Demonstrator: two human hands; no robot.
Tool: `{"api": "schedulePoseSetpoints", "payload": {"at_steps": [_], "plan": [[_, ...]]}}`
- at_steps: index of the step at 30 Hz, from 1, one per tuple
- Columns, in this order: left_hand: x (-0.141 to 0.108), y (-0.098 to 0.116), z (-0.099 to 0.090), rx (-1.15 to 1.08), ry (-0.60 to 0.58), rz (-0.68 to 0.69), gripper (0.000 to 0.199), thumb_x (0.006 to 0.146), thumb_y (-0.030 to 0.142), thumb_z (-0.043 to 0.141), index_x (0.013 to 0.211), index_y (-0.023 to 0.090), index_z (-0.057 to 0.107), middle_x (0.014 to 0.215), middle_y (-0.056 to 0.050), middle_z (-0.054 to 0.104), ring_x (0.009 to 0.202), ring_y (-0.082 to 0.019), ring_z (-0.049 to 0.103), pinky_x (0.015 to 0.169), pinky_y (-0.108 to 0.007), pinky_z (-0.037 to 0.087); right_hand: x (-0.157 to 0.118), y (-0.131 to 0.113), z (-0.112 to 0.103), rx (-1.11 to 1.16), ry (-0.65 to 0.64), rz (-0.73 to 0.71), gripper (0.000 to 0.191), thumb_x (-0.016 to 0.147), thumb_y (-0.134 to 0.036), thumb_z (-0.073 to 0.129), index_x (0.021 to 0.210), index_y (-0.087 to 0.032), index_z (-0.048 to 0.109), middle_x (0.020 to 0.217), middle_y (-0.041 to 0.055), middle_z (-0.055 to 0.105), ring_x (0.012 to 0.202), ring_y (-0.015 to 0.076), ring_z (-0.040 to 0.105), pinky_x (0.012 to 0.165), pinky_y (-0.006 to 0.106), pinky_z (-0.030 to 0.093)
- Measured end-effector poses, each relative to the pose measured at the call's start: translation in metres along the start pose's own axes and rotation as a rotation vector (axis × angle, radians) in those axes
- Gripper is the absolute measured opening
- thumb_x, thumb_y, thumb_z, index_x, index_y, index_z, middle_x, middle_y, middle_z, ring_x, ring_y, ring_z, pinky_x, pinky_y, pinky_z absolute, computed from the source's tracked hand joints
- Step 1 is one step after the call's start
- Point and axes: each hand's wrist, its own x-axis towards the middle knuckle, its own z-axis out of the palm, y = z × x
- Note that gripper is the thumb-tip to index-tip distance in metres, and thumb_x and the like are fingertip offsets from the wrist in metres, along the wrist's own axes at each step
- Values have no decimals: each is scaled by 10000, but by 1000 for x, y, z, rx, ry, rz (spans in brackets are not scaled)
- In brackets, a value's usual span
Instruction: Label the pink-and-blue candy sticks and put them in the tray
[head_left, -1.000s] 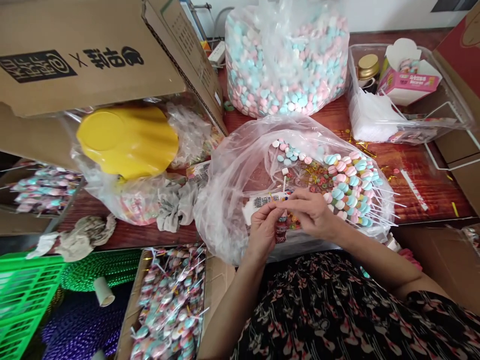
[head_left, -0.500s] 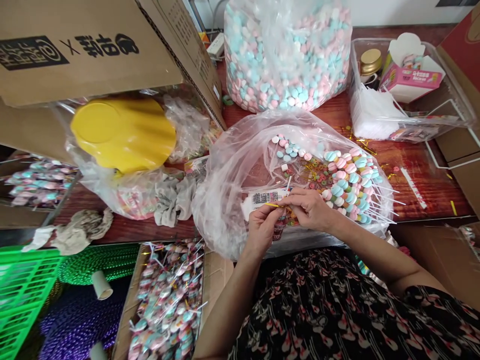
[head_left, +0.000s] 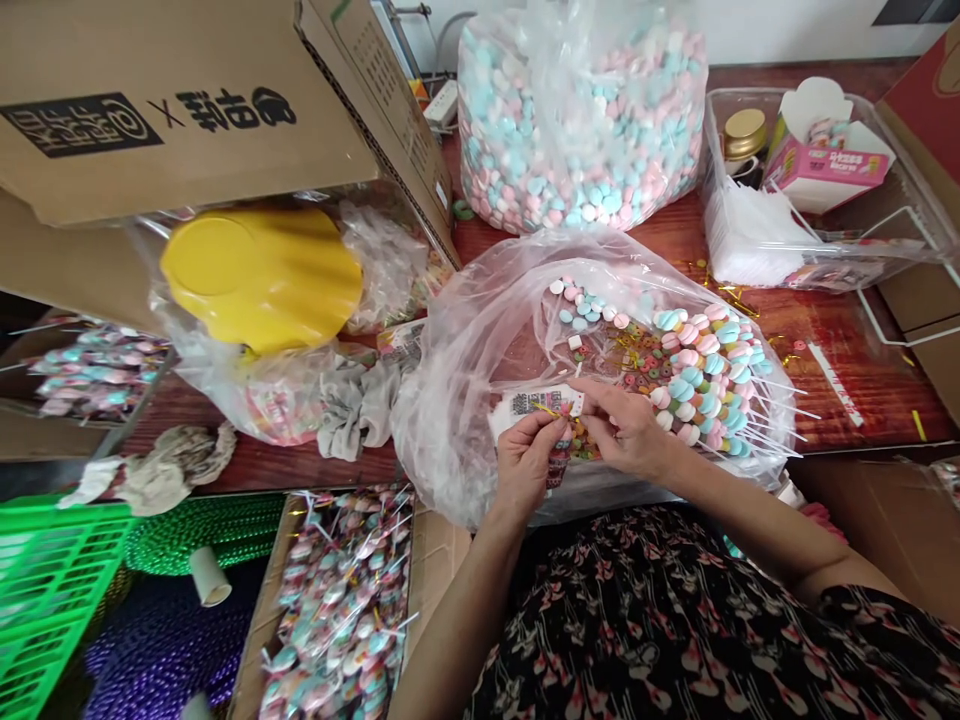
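My left hand (head_left: 527, 455) pinches a small wrapped candy packet (head_left: 556, 462) near its top, where a thin gold twist tie (head_left: 546, 409) sticks out. Just right of it, my right hand (head_left: 626, 425) has its thumb and fingers bent close together by the packet; what they hold is too small to tell. Behind the hands lies a stack of white printed bags (head_left: 525, 400). Skewered pink, blue and white candies (head_left: 705, 370) are heaped right of my right hand, their white sticks pointing right. Loose candies (head_left: 581, 305) and gummy rings (head_left: 637, 370) lie on the clear plastic.
A big bag of candies (head_left: 577, 130) stands at the back, beside a clear plastic bin (head_left: 825, 270). At left are a yellow container (head_left: 259, 275) and a cardboard box (head_left: 187, 120). Below the table edge sits a box of wrapped skewers (head_left: 337, 600), near a green basket (head_left: 45, 600).
My right hand has moved slightly right and away from my left hand. The white stick end above the fingers no longer shows, and more of the packet is visible. The whole view has shifted a little.
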Motion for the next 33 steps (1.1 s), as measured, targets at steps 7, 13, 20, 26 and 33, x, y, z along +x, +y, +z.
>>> {"api": "schedulePoseSetpoints", "payload": {"at_steps": [7,13,20,26,33], "plan": [[-1,10,2,157,-17,146,163,778,353,767,747,197,727,685,11,653,623,-105,566,628,-212,476,1,-2,3,458,-48,489,144,787,-314,708,811,-173,697,736,12,666,654,126,569,608,249,455],[-6,38,11,416,-179,345,110,813,300,727,761,217,777,751,-34,694,717,-161,591,718,-258,478,20,6,-13,765,-330,655,217,679,-337,758,695,-154,643,582,-46,554,522,72,435,514,209,344],[-3,64,11,671,-458,299,193,836,292,670,697,167,718,610,-3,603,579,-107,493,584,-226,397,23,12,-29,525,-567,399,130,783,-244,635,696,-158,591,629,-33,530,608,101,484,591,232,393],[-3,72,8,491,-583,-191,162,718,276,728,671,132,670,592,7,638,504,-77,505,474,-181,384,16,2,-43,-192,-289,-654,228,926,-116,448,766,-170,602,732,35,573,690,144,477,665,302,398],[-2,58,6,287,-794,-599,139,613,214,787,687,136,700,577,10,675,463,-95,570,446,-185,458,14,-13,-59,-293,-336,-1056,93,921,-178,585,924,-133,666,743,16,547,685,132,473,681,319,415]]}}
